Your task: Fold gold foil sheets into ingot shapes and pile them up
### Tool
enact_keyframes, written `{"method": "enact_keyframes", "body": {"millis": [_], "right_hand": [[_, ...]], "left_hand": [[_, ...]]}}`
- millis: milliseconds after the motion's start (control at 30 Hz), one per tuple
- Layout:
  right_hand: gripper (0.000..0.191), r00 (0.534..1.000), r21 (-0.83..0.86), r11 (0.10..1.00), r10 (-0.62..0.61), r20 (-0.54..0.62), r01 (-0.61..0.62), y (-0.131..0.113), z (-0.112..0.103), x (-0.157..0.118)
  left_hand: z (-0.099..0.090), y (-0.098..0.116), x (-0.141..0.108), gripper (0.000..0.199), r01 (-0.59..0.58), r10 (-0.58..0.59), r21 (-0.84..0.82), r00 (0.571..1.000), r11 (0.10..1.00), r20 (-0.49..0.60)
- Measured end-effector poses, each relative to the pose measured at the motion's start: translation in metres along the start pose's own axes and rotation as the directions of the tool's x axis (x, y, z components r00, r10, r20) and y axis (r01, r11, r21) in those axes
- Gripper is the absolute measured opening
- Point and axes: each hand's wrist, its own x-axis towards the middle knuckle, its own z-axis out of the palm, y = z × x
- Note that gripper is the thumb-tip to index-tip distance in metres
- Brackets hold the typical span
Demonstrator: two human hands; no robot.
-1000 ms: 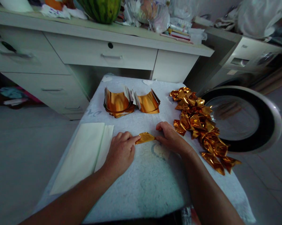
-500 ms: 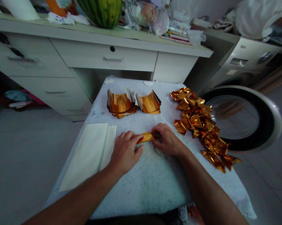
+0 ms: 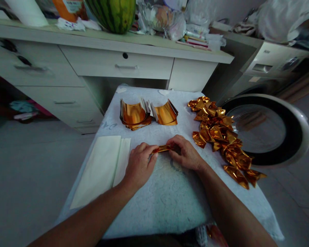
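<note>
Between my hands, a narrow folded strip of gold foil paper (image 3: 161, 149) lies low over the cloth-covered table (image 3: 167, 209). My left hand (image 3: 140, 161) pinches its left end between thumb and fingers. At the other end, my right hand (image 3: 183, 151) grips the strip, its fingertips curled and partly hidden. Beyond my hands stand two curved stacks of gold foil sheets, a left stack (image 3: 133, 114) and a right stack (image 3: 165, 114). A heap of folded gold foil pieces (image 3: 216, 132) runs down the table's right side.
Folded white sheets (image 3: 98, 168) lie left of my left hand. Behind the table is a white desk with drawers (image 3: 126, 65), bearing a watermelon (image 3: 113, 15) and plastic-wrapped items. The open round washing machine door (image 3: 298, 133) sits close to the table's right edge.
The foil strip has become narrower, its top face turned from broad to thin. My left thumb has closed up against my fingers on it. The view has shifted slightly.
</note>
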Motion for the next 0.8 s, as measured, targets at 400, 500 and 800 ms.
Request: {"method": "enact_keyframes", "body": {"millis": [400,500,800], "right_hand": [[0.019,1.000,0.044,0.999,-0.008,-0.006,0.009,0.0007,0.0010,0.0000],[0.014,1.000,-0.026,0.999,-0.025,-0.002,0.025,0.0011,0.0019,0.0003],[0.018,1.000,-0.061,0.998,0.001,0.005,-0.001,-0.0005,0.0059,-0.0013]], "left_hand": [[0.0011,0.0001,0.0005,0.025,0.037,-0.041,-0.083,0.998,0.996,-0.052],[0.0011,0.0000,0.0002,0.025,0.040,-0.044,-0.085,0.997,0.996,-0.057],[0.0026,-0.0014,0.0000,0.028,0.046,-0.054,-0.104,0.996,0.994,-0.074]]}}
